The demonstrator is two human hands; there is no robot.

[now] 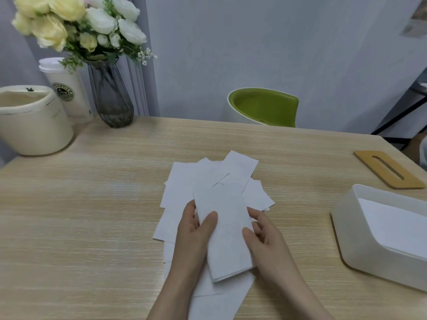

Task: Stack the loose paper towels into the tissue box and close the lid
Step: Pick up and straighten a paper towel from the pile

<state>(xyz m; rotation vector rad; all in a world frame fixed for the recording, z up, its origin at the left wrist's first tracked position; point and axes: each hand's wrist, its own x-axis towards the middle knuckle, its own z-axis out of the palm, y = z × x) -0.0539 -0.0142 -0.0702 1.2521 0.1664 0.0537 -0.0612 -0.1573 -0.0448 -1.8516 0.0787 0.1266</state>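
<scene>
Head view shows us both hands, left hand and right hand, gripping one folded paper towel (thumbs on top); tissue box lies open, lid apart.

White cup, round green logo, text too blurry to read

Wooden table carries loose paper towels, tissue box, lid, vase.
</scene>
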